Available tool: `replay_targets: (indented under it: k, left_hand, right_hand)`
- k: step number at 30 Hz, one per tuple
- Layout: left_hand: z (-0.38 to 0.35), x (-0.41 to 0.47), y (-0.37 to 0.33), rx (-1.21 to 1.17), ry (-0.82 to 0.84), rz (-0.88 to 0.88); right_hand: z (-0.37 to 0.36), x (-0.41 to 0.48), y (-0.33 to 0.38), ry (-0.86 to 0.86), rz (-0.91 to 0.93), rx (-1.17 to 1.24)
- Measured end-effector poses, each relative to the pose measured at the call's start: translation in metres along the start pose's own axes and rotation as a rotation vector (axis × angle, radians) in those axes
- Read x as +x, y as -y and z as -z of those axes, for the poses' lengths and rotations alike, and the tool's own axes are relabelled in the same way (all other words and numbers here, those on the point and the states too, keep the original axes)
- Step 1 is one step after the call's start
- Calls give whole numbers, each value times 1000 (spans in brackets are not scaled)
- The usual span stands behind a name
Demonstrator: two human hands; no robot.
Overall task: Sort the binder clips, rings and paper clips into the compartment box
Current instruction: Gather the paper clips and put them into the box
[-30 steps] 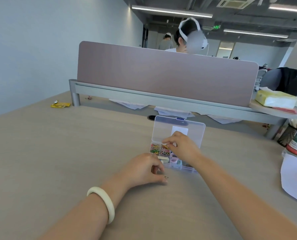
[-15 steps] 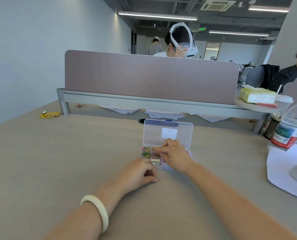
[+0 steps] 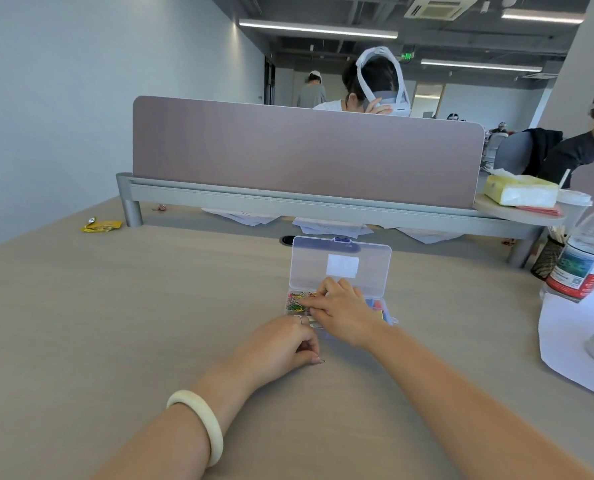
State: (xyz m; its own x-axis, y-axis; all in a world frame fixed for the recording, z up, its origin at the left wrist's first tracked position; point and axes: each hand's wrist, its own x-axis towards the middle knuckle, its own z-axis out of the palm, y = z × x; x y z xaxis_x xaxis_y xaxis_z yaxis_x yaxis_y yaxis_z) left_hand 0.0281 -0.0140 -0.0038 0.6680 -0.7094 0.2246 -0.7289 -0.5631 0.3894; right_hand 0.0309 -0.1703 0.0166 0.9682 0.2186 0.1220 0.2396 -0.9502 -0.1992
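Now right hand point(image 3: 340, 311) settles onto compartment box point(image 3: 340, 252), curled fingertips point(image 3: 310, 301) in paper clips point(image 3: 295, 306); hold unclear. Left hand point(image 3: 281, 344) still curled, thumb at small clip point(image 3: 320, 361) on table point(image 3: 115, 323), grip unclear; likely next in.

Colours on my feed: clear compartment box point(image 3: 306, 271) with a blue latch and white label, paper clips point(image 3: 297, 303) a red-green-yellow tangle, little clip point(image 3: 321, 361) in my left hand point(image 3: 281, 344) dark. Desk point(image 3: 115, 323) is pale beige woodgrain, divider point(image 3: 306, 150) dusty mauve, bracelet point(image 3: 202, 420) cream, wrapper point(image 3: 101, 226) yellow, bottle point(image 3: 586, 258) label red and teal.
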Motion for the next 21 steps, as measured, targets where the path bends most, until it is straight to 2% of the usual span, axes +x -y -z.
replay_targets:
  k: [5,13,18,21]
  left_hand:
    - [0,-1,-1,12,-10,2]
    - [0,0,-4,107,-11,-17]
    - [1,-1,-7,166,-18,-18]
    - [4,-1,-6,132,6,41]
  right_hand:
    - [2,0,-1,-68,-17,137]
    - [4,-1,4,13,39,-27]
    - [9,-10,-8,-179,-15,144]
    - [10,-30,-24,-293,-11,225]
